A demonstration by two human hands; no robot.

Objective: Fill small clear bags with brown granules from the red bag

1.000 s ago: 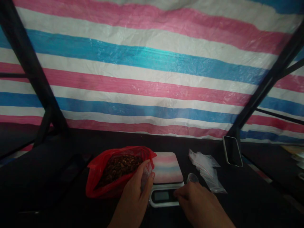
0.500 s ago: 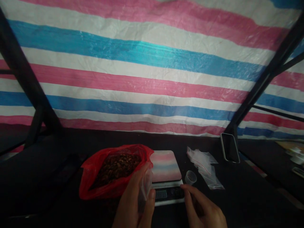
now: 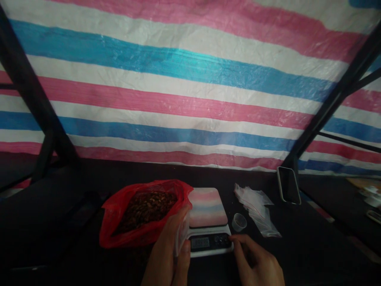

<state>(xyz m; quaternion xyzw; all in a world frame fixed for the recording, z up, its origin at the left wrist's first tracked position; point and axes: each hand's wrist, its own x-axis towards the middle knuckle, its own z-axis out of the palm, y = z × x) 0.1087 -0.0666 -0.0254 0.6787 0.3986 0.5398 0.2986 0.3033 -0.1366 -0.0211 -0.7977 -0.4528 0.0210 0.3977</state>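
Note:
My left hand [image 3: 168, 254] holds a small clear plastic bag [image 3: 181, 234] between thumb and fingers, beside the left edge of a white digital scale [image 3: 210, 230]. The fingertips of my right hand [image 3: 257, 258] are pinched together at the right end of the scale's button panel; whether anything is between them is too small to tell. The scale's display shows digits, and its plate reflects coloured stripes. To the left, a red plastic bag [image 3: 116, 222] stands open, with many small brown pieces [image 3: 149, 208] inside. Behind my right hand is a small clear cup [image 3: 239, 222].
Several clear zip bags [image 3: 256, 206] lie right of the scale. A phone [image 3: 288, 185] leans against a black frame post [image 3: 315, 127] at the back right. Striped plastic sheeting [image 3: 184, 103] hangs behind the black table [image 3: 143, 169].
My left hand and its clear bag have shifted slightly left, exposing more of the scale's display. My right hand stays at the panel's right end, its fingers slightly lower.

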